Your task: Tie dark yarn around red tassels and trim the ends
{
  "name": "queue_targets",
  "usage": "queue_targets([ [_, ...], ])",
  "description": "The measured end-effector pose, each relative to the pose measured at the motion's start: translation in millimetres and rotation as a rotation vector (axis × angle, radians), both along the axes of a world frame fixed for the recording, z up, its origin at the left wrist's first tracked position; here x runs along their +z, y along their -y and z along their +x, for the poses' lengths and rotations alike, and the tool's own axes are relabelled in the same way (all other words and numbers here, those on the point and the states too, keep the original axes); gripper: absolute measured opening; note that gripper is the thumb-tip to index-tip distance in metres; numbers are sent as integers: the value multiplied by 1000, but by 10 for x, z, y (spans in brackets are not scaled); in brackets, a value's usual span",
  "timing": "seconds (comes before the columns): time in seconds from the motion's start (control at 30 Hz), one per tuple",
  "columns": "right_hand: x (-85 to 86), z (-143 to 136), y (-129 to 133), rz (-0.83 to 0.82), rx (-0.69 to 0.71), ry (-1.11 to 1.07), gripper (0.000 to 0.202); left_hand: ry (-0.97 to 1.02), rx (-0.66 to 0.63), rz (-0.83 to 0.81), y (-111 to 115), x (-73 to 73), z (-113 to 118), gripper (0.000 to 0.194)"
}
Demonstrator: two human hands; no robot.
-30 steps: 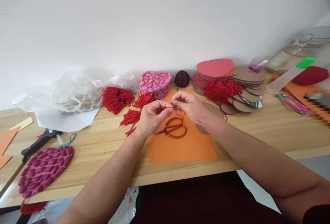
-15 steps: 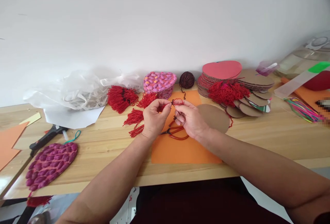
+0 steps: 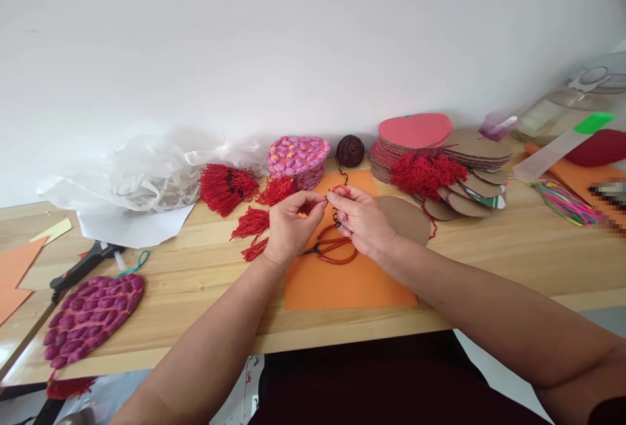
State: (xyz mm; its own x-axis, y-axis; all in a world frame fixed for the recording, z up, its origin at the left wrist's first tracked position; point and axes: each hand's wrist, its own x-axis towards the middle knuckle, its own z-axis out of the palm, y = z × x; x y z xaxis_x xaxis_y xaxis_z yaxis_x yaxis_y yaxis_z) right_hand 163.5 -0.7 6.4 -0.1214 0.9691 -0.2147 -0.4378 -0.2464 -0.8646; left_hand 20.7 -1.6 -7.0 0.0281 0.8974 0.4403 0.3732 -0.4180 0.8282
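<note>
My left hand (image 3: 295, 224) and my right hand (image 3: 362, 219) meet fingertip to fingertip above an orange sheet (image 3: 342, 288). Both are closed in a pinch on yarn. Red yarn (image 3: 341, 188) loops up over the right fingers, and a dark strand (image 3: 336, 218) hangs between the hands. That strand seems to run toward the dark yarn ball (image 3: 350, 150); part of it is hidden. Under the hands lie red-handled scissors (image 3: 337, 250), beside a brown cardboard disc (image 3: 403, 219). Red tassels (image 3: 252, 223) lie just left of my left hand.
At the back stand a bundle of red tassels (image 3: 225, 189), pink-purple decorated pieces (image 3: 298, 158) and stacked cardboard shapes (image 3: 415, 131) topped with red yarn. On the left are a plastic bag (image 3: 147, 171), a black glue gun (image 3: 85, 272) and a purple heart-shaped piece (image 3: 95, 317).
The fingertips have drawn closer together, and the small dark knot between them is now mostly covered. The red loop looks smaller. The whole view has shifted slightly.
</note>
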Motion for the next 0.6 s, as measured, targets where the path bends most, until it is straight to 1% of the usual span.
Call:
queue_targets([
  [0.17, 10, -14, 18, -34, 31, -27, 33, -74, 48, 60, 22, 44, 13, 8],
  [0.37, 3, -37, 24, -38, 42, -37, 37, -158, 102, 155, 22, 39, 10, 7],
  [0.6, -22, -19, 17, -28, 103, -39, 43, -165, 188, 169, -23, 49, -57, 7],
])
